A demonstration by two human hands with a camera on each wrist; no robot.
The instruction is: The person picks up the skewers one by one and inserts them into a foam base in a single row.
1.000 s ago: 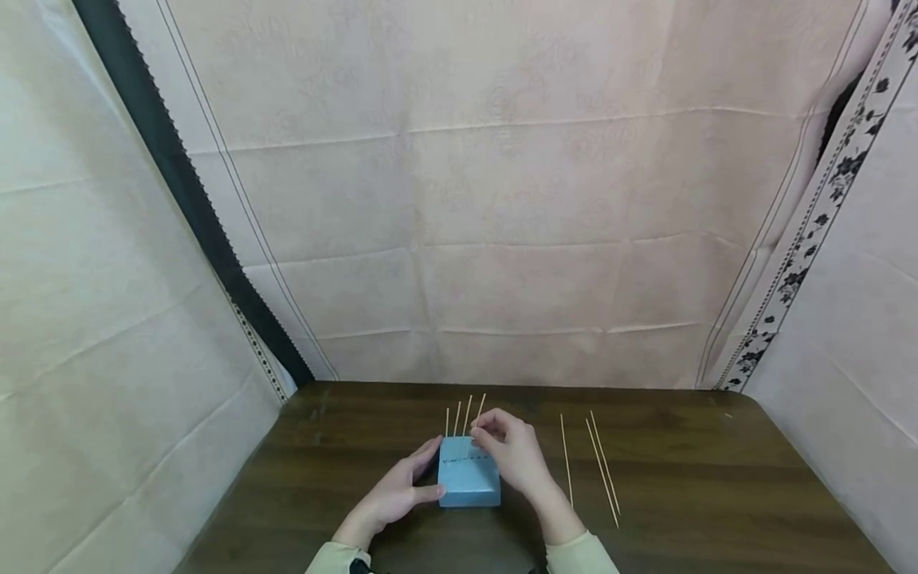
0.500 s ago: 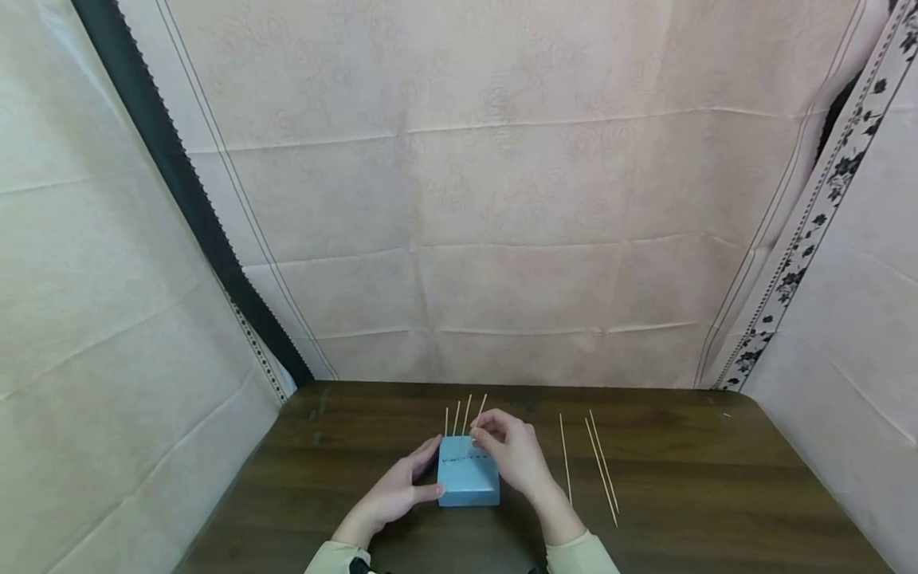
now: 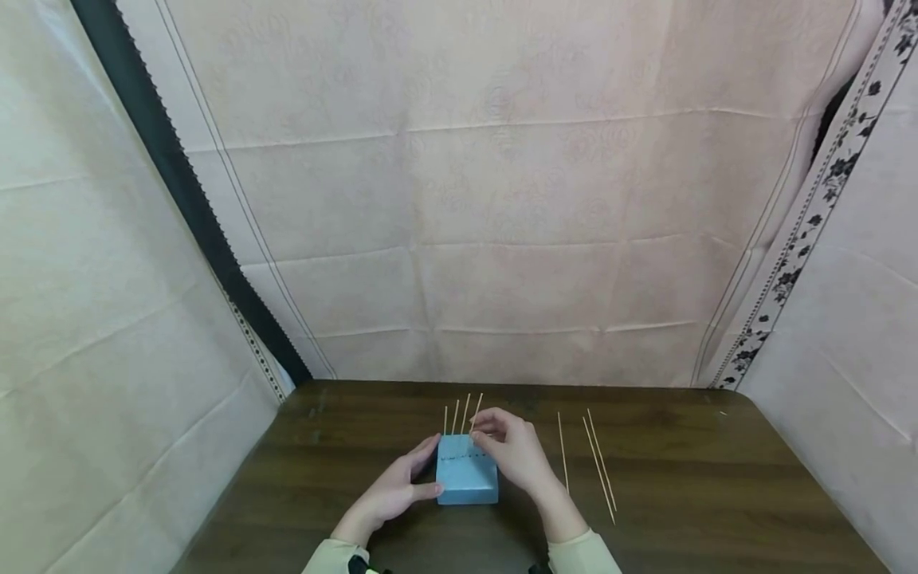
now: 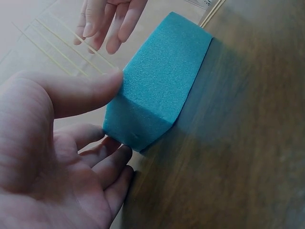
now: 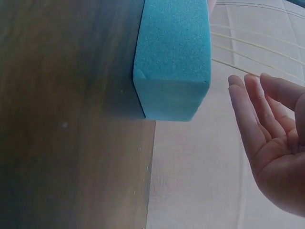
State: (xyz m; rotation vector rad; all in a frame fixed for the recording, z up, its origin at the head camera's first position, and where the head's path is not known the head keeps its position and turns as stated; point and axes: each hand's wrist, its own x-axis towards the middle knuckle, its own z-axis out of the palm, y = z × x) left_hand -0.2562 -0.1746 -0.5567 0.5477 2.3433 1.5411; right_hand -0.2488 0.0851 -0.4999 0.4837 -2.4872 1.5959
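A light blue foam block point(image 3: 468, 478) stands on the dark wooden table, with a dotted line of marks across its top. My left hand point(image 3: 393, 489) grips the block's left side, thumb on the near face point(image 4: 138, 119) and fingers behind. Several thin wooden sticks point(image 3: 466, 414) stand in a row from the block's top, towards its far edge. My right hand point(image 3: 518, 453) is above the right part of the block. Its thumb and index finger pinch the rightmost wooden stick point(image 5: 236, 67), which leans a little; the other fingers are loosely bent.
To the right of the block, a single loose stick point(image 3: 562, 450) lies on the table point(image 3: 703, 478). Beside it lie two more sticks point(image 3: 602, 460), close together. Pale cloth point(image 3: 516, 199) hangs behind the table and along both sides.
Both hands and the block hold nearly the same place. The right fingertips look slightly shifted on the stick, and the whole head view has moved a little.
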